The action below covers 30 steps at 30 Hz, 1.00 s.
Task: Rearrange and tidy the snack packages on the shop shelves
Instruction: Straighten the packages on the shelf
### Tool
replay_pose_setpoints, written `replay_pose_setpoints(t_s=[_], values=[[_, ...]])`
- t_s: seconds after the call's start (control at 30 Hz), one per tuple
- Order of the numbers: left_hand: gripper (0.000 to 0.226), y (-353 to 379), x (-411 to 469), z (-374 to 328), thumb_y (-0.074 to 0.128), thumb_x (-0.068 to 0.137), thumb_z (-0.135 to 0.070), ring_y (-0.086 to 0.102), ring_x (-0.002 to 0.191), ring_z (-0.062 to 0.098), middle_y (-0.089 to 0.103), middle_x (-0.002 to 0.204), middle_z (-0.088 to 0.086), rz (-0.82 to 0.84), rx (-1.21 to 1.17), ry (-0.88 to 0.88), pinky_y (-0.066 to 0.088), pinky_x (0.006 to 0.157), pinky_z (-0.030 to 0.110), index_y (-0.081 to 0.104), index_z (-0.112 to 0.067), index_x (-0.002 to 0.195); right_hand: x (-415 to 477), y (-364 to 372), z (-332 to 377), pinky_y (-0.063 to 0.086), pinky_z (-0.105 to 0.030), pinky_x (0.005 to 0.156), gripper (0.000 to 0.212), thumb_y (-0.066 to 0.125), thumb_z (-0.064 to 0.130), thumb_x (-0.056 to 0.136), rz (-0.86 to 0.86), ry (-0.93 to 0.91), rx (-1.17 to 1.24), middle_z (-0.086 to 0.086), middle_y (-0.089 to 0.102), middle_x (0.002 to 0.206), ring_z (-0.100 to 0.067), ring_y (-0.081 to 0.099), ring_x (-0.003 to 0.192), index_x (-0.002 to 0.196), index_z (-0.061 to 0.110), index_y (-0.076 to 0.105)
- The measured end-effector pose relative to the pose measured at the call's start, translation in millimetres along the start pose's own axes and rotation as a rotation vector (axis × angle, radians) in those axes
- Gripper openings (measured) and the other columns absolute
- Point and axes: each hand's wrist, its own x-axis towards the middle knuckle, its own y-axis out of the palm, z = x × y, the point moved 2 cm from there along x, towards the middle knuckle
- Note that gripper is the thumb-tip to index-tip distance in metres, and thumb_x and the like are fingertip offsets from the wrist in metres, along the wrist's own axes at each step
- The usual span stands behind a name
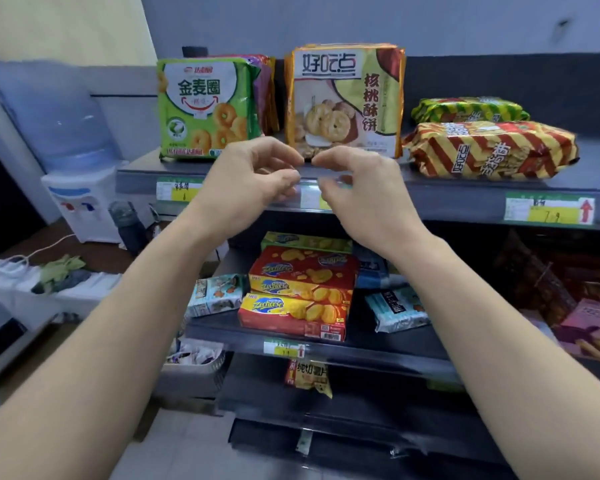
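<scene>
left hand and right hand half-curled, empty, at 6 o'clock of upright orange-edged foil biscuit pack. judged light, slippery, contents brittle; take by side edges.

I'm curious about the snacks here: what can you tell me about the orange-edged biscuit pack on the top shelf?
The biscuit pack is a shiny, square, foil-like bag with orange-gold edges, a picture of round biscuits and large Chinese print. It stands upright, facing front, mid top shelf, with similar packs behind it. The left hand and right hand curl at its lower edge; contact is unclear.
</scene>
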Motion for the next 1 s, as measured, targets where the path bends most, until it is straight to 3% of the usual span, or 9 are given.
replay_pose_setpoints(t_s=[0.37,0.6,0.73,0.87,1.0], values=[[0.019,35.1,-67.4,32.6,0.059,0.089,-0.005,0.064,0.078,0.017,0.067,0.090,0.015,0.131,-0.058,-0.158,0.056,0.076,0.030,0.064,-0.023,0.089,-69.3,30.6,-25.2,0.050,-0.031,0.095,0.028,0.058,0.013,0.089,0.210,0.193,0.120,-0.001,0.069,0.110,-0.013,0.063,0.101,0.116,0.016,0.067],[0.013,78.8,-98.8,57.6,0.061,0.088,-0.009,0.066,0.078,0.018,0.066,0.088,0.007,0.169,-0.098,-0.289,0.057,0.077,0.033,0.067,-0.019,0.093,-109.5,28.3,-59.9,0.045,-0.022,0.094,0.031,0.058,0.016,0.091,0.304,0.324,0.077,0.001,0.066,0.118,-0.012,0.059,0.109,0.121,0.016,0.064],[0.012,95.2,-107.9,54.2,0.061,0.089,-0.010,0.067,0.088,0.031,0.066,0.091,0.009,0.166,-0.105,-0.314,0.056,0.084,0.044,0.068,-0.018,0.094,-124.2,19.9,-75.2,0.051,-0.036,0.093,0.032,0.057,0.017,0.092,0.300,0.392,0.112,0.001,0.065,0.120,-0.013,0.058,0.111,0.123,0.017,0.062],[0.011,112.4,-116.8,46.0,0.061,0.089,-0.012,0.068,0.088,0.026,0.068,0.094,0.008,0.174,-0.078,-0.324,0.055,0.086,0.043,0.067,-0.019,0.095,-141.5,7.0,-89.8,0.043,-0.021,0.094,0.032,0.057,0.017,0.092,0.316,0.434,0.119,0.001,0.063,0.122,-0.013,0.057,0.113,0.124,0.016,0.061],[0.013,139.9,-122.8,32.4,0.062,0.088,-0.012,0.068,0.088,0.025,0.066,0.088,0.001,0.164,-0.083,-0.346,0.055,0.087,0.039,0.067,-0.023,0.091,-161.3,-16.3,-112.3,0.039,-0.020,0.095,0.034,0.055,0.019,0.093,0.350,0.480,0.123,0.001,0.061,0.126,-0.012,0.054,0.117,0.127,0.017,0.058]])
